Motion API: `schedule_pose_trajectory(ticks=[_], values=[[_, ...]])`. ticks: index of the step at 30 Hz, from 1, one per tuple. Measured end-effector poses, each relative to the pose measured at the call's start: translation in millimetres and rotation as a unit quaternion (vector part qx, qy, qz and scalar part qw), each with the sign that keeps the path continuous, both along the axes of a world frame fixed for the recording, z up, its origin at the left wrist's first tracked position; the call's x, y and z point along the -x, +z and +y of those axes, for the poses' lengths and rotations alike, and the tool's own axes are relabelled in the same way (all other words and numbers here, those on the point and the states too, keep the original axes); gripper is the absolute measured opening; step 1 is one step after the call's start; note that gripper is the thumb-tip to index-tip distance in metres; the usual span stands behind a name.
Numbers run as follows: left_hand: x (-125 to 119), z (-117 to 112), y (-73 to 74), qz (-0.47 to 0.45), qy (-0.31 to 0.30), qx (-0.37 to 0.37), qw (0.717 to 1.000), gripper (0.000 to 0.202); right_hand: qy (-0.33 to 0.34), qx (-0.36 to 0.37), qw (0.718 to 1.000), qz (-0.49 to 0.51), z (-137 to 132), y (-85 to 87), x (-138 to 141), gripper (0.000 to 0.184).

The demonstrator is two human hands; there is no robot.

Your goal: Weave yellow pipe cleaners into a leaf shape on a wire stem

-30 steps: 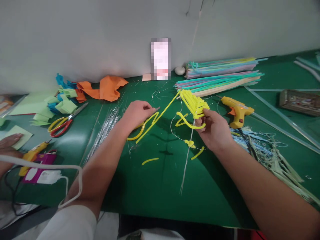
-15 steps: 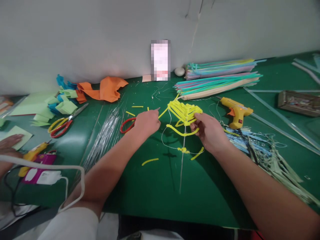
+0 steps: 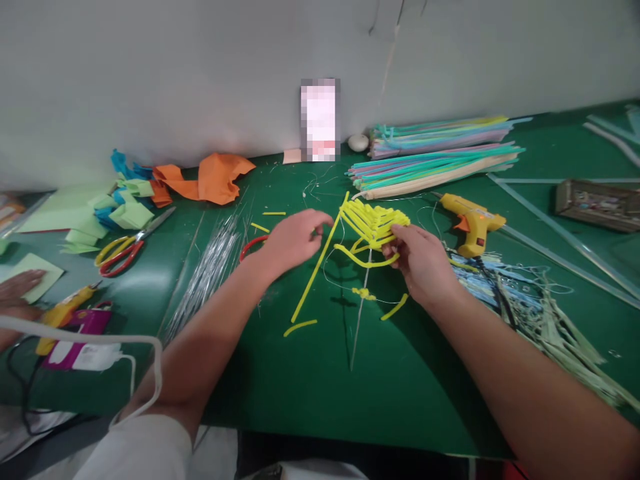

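Observation:
My right hand (image 3: 423, 260) pinches the lower right side of a yellow pipe cleaner piece (image 3: 373, 223), folded in slanting rows like a leaf. A thin wire stem (image 3: 357, 333) runs down from it, and a curved yellow strip hangs below near my fingers. My left hand (image 3: 295, 241) is on its left, fingers bent and apart, holding nothing I can see. A long straight yellow pipe cleaner (image 3: 315, 270) slants just beside its fingertips; whether they touch is unclear. Red-handled scissors (image 3: 246, 248) are partly hidden under my left hand.
Silver wires (image 3: 207, 273) lie left; a yellow glue gun (image 3: 473, 223) lies right. Pipe cleaner bundles (image 3: 435, 163) and a phone (image 3: 320, 120) are at the back. Cut yellow bits (image 3: 300, 327) lie in front. At far left, another person's hand (image 3: 23, 285) rests on green paper.
My left hand's fingers have opened from a closed shape. The long yellow pipe cleaner now slants down toward me, showing more of its length. The wire stem's lower end has swung slightly left.

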State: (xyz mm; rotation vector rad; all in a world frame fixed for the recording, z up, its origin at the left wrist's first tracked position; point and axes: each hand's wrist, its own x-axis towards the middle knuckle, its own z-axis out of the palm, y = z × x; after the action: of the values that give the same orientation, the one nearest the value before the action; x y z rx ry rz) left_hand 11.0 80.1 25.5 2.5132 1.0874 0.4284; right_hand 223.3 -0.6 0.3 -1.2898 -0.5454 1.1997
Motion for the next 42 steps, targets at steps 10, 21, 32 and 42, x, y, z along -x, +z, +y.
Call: schedule_pose_trajectory(ticks=[10,21,32,42], values=[[-1,-1,-9.5,0.230,-0.157,-0.178,0.944,0.022,0.025,0.002,1.000,0.013,-1,0.7,0,0.020],[0,-5,-0.8,0.248,-0.147,-0.166,0.943,0.022,0.025,0.004,1.000,0.012,0,-0.2,-1,0.021],[3,0,-3.6,0.177,-0.068,-0.127,0.974,0.018,0.023,0.004,0.999,0.023,0,1.5,0,0.018],[20,13,-2.5,-0.090,0.068,-0.183,0.977,0.028,0.015,0.001,1.000,0.021,1,2.3,-1,0.019]])
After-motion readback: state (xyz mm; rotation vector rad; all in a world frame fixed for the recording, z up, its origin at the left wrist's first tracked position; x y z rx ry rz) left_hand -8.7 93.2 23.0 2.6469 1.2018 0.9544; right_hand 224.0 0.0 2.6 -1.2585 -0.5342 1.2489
